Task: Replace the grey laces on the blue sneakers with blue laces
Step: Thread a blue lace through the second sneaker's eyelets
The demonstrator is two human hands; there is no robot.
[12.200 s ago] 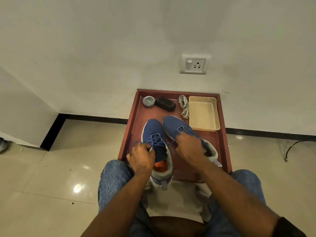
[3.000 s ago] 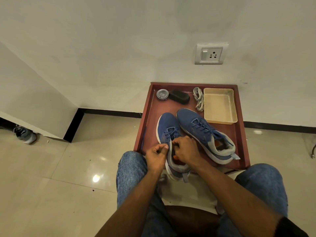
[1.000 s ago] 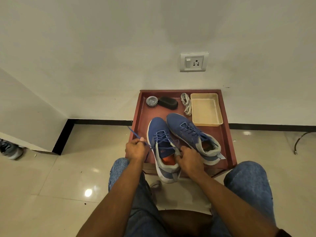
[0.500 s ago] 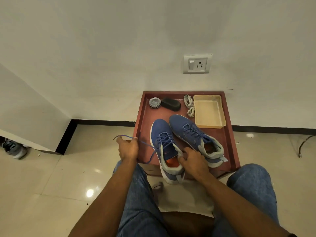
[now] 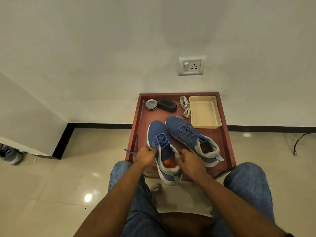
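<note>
Fingers of the left hand (image 5: 145, 155) curl around a blue lace (image 5: 131, 152) at the left edge of the near sneaker (image 5: 162, 151), its loose end sticking out to the left past the tray's rim. The right hand (image 5: 189, 162) pinches the grey collar on the right side of that shoe's opening. This sneaker lies lengthwise, toe pointing far, heel hanging over the near edge of the red-brown wooden tray (image 5: 225, 134). The second sneaker (image 5: 191, 139), laced in blue, lies just to its right, toe angled far-left, heel near-right. Beyond them sit a round tin (image 5: 151, 104), a black brush (image 5: 167, 105), a bundle of grey laces (image 5: 185, 106) and a beige plastic tray (image 5: 205, 112).
</note>
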